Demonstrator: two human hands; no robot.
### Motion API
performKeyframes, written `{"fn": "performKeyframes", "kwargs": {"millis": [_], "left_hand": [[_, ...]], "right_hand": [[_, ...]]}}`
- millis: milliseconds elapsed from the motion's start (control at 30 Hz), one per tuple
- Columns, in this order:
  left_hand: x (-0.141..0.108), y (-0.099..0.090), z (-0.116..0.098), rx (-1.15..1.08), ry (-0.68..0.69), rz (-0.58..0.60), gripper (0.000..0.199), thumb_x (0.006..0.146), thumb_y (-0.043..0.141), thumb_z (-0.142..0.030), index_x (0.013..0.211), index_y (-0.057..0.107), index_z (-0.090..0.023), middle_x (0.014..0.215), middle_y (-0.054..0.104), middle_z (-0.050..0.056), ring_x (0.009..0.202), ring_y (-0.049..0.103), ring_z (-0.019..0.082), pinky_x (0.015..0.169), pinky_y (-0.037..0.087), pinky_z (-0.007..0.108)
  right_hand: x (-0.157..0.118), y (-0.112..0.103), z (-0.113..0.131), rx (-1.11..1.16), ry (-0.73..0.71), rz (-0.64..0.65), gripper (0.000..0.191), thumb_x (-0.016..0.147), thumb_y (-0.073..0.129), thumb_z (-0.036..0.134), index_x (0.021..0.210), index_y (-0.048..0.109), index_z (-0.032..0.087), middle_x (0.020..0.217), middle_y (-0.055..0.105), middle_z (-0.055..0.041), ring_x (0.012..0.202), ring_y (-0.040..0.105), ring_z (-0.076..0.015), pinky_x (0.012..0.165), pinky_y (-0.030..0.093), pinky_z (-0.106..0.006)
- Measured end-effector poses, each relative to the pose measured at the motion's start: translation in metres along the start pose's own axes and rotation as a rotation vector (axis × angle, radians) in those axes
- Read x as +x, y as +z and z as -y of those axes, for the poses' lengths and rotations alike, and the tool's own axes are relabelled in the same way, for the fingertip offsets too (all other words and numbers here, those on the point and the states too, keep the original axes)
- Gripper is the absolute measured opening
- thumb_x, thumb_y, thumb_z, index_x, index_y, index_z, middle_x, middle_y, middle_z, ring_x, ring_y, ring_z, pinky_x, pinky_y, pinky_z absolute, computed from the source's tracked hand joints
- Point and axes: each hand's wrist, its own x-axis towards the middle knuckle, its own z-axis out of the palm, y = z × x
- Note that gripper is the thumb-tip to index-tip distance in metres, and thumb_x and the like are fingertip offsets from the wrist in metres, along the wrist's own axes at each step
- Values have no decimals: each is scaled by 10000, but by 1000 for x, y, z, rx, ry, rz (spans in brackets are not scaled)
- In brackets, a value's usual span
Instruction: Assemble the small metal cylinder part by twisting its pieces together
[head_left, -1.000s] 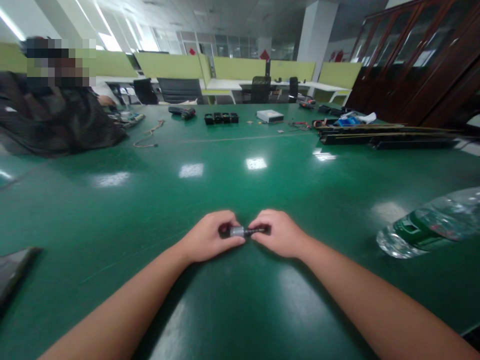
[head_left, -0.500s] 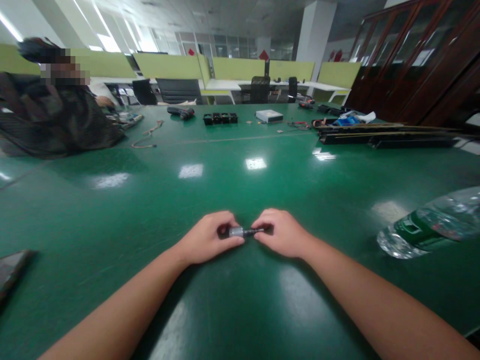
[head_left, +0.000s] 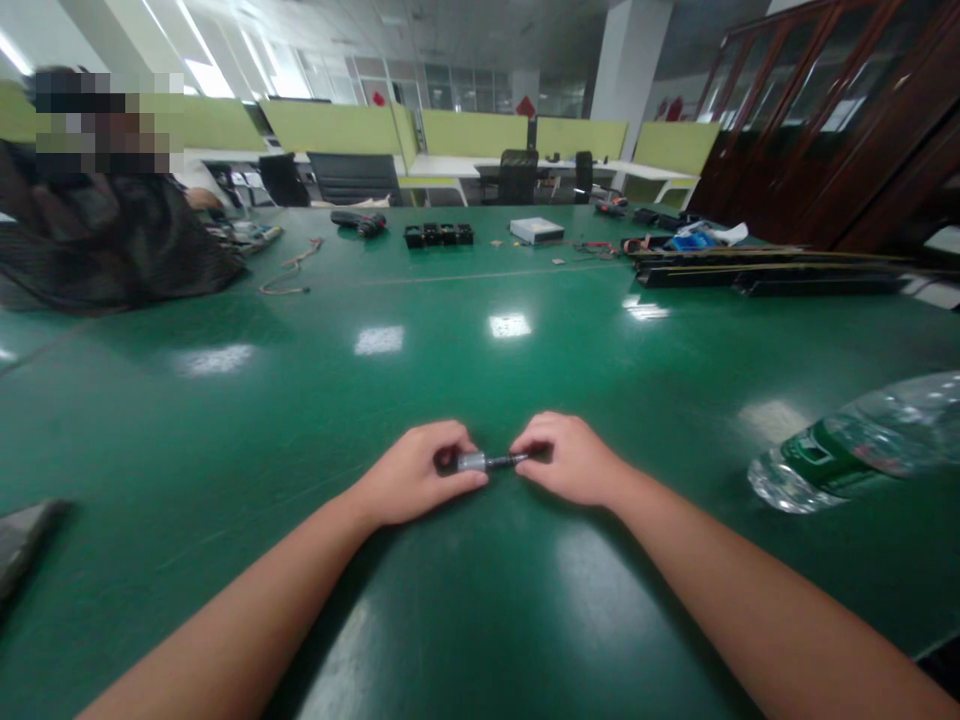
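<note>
In the head view, a slim dark tool [head_left: 496,461] with a paler grey collar lies level between 2 hands. The left hand [head_left: 421,474] grasps its thick end; the right hand [head_left: 564,460] pinches its thin tip. It sits over the near middle of a glossy green table [head_left: 480,370], in a room with yellow-green partitions [head_left: 475,134]. A clear bottle [head_left: 847,455] lies on its side at right; 1 dark mesh bag [head_left: 112,240] stands far left.

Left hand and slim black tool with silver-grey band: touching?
Touching. Head view: the left hand's fingers curl around the far side of the slim black tool with silver-grey band, thumb along its near side.
</note>
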Motion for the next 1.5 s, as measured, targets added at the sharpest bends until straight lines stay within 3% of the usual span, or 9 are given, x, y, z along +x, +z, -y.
{"fn": "performKeyframes", "kwargs": {"millis": [367,633,967,1067,1200,1500], "left_hand": [[-1,-1,2,-3,6,6,321,863,652,-494,834,626,-175,763,605,1,687,543,147,631,398,247],[0,-1,1,-21,3,-6,309,847,664,-486,830,637,-179,762,604,-1,674,532,144,619,395,246],[0,0,2,-5,2,-10,309,843,663,-485,823,638,-178,750,604,-1,669,536,145,613,396,245],[0,3,0,21,-1,-25,246,814,696,-423,849,640,-186,769,625,0,687,557,152,626,405,251],[0,7,-4,44,8,-41,208,792,717,-363,892,638,-198,818,649,0,733,588,163,666,416,265],[2,3,-3,33,-16,-5,249,899,610,-442,912,655,-197,794,632,3,707,557,158,655,395,266]], "right_hand": [[-2,-7,-4,-19,11,14,131,770,721,152,882,771,200,861,724,-32,838,630,-162,787,473,-293],[-4,-24,-27,-13,194,-46,142,734,715,143,852,781,186,826,714,-32,708,624,-133,687,492,-265],[-3,-10,-10,80,109,26,154,760,737,158,903,781,192,862,731,-33,759,640,-136,709,488,-259],[-1,0,-2,119,129,9,195,752,767,187,947,772,192,842,733,-26,708,629,-125,684,482,-252],[1,10,7,55,49,10,148,774,763,210,923,766,209,832,729,-20,739,624,-131,695,459,-251],[4,9,4,56,21,5,114,801,751,231,913,764,207,849,736,-18,768,622,-135,719,448,-257]]}}
